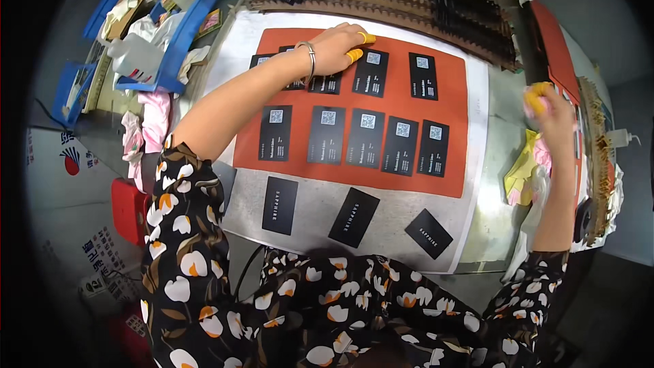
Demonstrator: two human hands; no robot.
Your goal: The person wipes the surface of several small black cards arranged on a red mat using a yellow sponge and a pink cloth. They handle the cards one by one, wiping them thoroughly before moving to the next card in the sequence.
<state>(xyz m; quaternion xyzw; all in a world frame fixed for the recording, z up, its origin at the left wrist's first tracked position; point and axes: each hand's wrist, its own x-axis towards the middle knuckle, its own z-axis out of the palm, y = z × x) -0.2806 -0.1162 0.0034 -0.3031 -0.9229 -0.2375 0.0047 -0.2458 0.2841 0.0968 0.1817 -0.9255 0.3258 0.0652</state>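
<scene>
My left hand (337,49) lies over the far row of black cards, its fingers stretched out and yellow covers on two fingertips. Its palm partly hides a black card (325,84); another black card (371,73) is just beside the fingertips. These cards rest in two rows on a red-brown sheet (306,177), with square codes facing up. Off to the right, my right hand (553,110) is raised and closed, slightly smeared by motion. Yellow covers show on its fingers, and a pinkish patch sits at the fingertips; what it is cannot be made out.
Three black cards, one in the middle (354,218), lie on the grey near strip. Toothed brown racks (381,13) line the back. A blue tray (194,31) with white bottles is at left. Pink and yellow cloths (521,170) hang beside the right forearm. A red stool (128,211) stands lower left.
</scene>
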